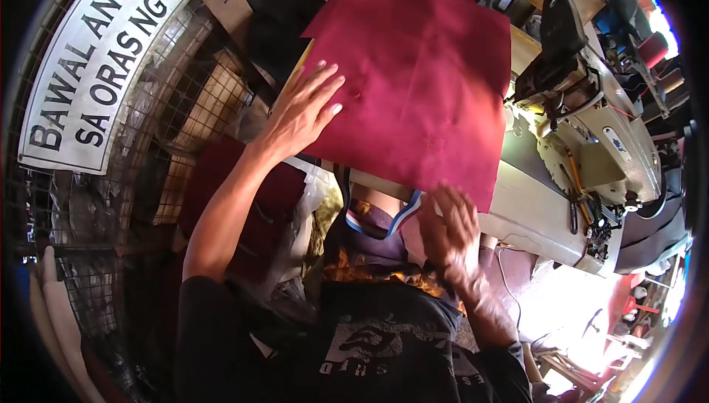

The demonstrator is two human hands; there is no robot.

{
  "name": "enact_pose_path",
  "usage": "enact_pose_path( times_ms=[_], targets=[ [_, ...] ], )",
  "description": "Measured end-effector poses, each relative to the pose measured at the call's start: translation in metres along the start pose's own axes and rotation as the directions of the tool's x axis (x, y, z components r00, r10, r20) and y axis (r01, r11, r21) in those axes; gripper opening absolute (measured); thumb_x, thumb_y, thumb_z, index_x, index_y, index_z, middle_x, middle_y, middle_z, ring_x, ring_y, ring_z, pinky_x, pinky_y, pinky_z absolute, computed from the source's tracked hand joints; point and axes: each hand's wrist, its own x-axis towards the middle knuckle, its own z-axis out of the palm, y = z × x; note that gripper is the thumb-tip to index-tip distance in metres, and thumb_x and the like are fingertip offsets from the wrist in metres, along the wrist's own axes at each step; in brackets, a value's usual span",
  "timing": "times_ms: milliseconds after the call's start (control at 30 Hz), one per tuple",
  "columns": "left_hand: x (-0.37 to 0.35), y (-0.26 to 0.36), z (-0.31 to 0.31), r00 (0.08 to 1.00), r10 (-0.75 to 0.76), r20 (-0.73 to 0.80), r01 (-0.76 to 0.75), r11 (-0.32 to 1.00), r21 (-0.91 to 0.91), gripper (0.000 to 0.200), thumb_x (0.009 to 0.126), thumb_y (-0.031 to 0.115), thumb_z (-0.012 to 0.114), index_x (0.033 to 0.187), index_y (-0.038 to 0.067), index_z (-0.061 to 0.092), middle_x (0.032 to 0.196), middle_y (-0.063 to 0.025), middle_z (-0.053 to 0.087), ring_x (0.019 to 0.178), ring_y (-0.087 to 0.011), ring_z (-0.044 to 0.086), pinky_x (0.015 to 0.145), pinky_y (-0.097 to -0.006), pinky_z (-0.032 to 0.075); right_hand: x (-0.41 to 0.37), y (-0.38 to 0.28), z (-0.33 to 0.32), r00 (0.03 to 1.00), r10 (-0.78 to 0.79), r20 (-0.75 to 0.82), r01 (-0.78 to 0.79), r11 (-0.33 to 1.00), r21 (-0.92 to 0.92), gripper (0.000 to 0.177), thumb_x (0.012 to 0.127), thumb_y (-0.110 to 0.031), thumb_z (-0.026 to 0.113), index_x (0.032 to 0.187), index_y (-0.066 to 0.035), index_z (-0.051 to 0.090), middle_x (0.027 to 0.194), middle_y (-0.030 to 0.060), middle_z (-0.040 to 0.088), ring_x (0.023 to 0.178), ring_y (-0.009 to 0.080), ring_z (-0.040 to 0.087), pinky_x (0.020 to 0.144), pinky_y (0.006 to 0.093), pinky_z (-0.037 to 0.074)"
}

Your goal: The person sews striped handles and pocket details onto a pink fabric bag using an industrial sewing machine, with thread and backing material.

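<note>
A large maroon sheet (421,78) of cloth-like material lies across the work table in front of me, its surface slightly creased. On its left edge my left hand (304,107) rests with fingers spread. My right hand (449,229), a little blurred, is at the lower edge near the right corner, its fingers stretched toward the sheet. Below that edge hangs a blue, white and red striped strap (388,231) in a loop, just left of the right hand.
A sewing machine (591,100) with its lamp lit stands right of the sheet on a pale table (524,207). Orange-handled tools (574,181) lie by its base. Wire mesh with a lettered sign (96,70) borders the left. More maroon material (273,229) hangs at lower left.
</note>
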Motion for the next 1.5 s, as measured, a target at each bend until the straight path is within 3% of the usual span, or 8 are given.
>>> enact_pose_path(
  times_ms=[100,133,267,400,433,933,1333,1500],
  targets=[
    [-0.040,0.010,-0.021,1.000,0.008,-0.004,-0.009,0.989,-0.149,0.048,0.092,0.018,0.073,0.136,0.003,0.061,0.149,-0.0126,0.053,0.144,-0.0332,0.044,0.121,-0.0484,0.036,-0.023,-0.033,-0.014,0.983,-0.141,0.114,0.112,0.967,0.230,0.045,0.069,-0.012,0.071,0.111,0.001,0.074,0.121,0.0175,0.068,0.116,0.0345,0.066,0.098,0.0475,0.054],
    [-0.052,0.012,-0.026,1.000,0.008,0.004,-0.007,0.980,-0.196,0.049,0.090,0.020,0.075,0.134,0.003,0.062,0.147,-0.0125,0.054,0.142,-0.0332,0.046,0.121,-0.0490,0.036,-0.024,-0.041,-0.015,0.975,-0.177,0.130,0.134,0.948,0.289,0.035,0.071,-0.004,0.074,0.105,0.002,0.074,0.116,0.0158,0.069,0.109,0.0329,0.068,0.094,0.0460,0.055],
    [-0.077,0.022,-0.033,0.998,0.002,0.064,0.005,0.994,-0.107,0.056,0.079,0.005,0.076,0.133,0.005,0.062,0.145,-0.0091,0.056,0.141,-0.0315,0.046,0.120,-0.0489,0.038,-0.022,-0.053,0.004,0.964,-0.209,0.165,0.147,0.934,0.325,0.036,0.071,-0.005,0.074,0.105,0.003,0.073,0.115,0.0150,0.068,0.111,0.0311,0.067,0.094,0.0445,0.055],
    [-0.074,0.024,-0.028,0.998,0.015,0.057,-0.011,0.998,-0.068,0.058,0.079,-0.003,0.070,0.135,0.006,0.061,0.144,-0.0082,0.056,0.141,-0.0291,0.047,0.121,-0.0491,0.037,0.006,-0.049,0.012,0.974,-0.179,0.137,0.136,0.952,0.274,0.033,0.072,-0.003,0.074,0.105,0.004,0.073,0.115,0.0149,0.067,0.110,0.0307,0.067,0.093,0.0443,0.056],
    [-0.074,0.022,-0.023,0.998,0.041,0.043,-0.038,0.998,-0.057,0.056,0.079,-0.003,0.071,0.134,0.005,0.062,0.143,-0.0082,0.057,0.140,-0.0290,0.048,0.121,-0.0492,0.037,0.003,-0.044,0.019,0.971,-0.187,0.151,0.143,0.955,0.258,0.047,0.072,-0.009,0.072,0.116,0.006,0.070,0.122,0.0181,0.064,0.114,0.0323,0.064,0.097,0.0455,0.054],
    [-0.059,0.029,-0.008,0.996,0.041,-0.079,-0.044,0.998,-0.034,0.049,0.068,-0.005,0.077,0.117,0.000,0.071,0.120,-0.0108,0.064,0.114,-0.0309,0.062,0.098,-0.0474,0.052,0.072,-0.040,0.059,0.996,0.082,0.018,-0.082,0.997,-0.004,0.038,0.085,-0.009,0.075,0.120,0.003,0.069,0.120,0.0153,0.060,0.109,0.0321,0.062,0.092,0.0470,0.052],
    [-0.045,0.029,-0.016,1.000,0.005,-0.020,-0.007,0.997,-0.073,0.038,0.071,0.003,0.075,0.109,-0.002,0.072,0.110,-0.0115,0.060,0.107,-0.0295,0.062,0.091,-0.0462,0.053,0.108,-0.026,0.074,0.992,0.003,0.123,-0.010,0.999,0.053,0.038,0.079,-0.010,0.064,0.114,0.006,0.069,0.105,0.0152,0.059,0.089,0.0274,0.061,0.076,0.0413,0.052],
    [-0.042,0.029,-0.016,1.000,-0.018,-0.019,0.017,0.998,-0.068,0.031,0.073,0.005,0.073,0.103,-0.002,0.073,0.104,-0.0105,0.062,0.105,-0.0285,0.062,0.089,-0.0451,0.053,0.120,-0.023,0.071,0.989,0.037,0.145,-0.056,0.990,0.128,0.038,0.074,-0.008,0.071,0.110,0.006,0.069,0.098,0.0122,0.061,0.081,0.0243,0.060,0.071,0.0368,0.053]
  ],
)
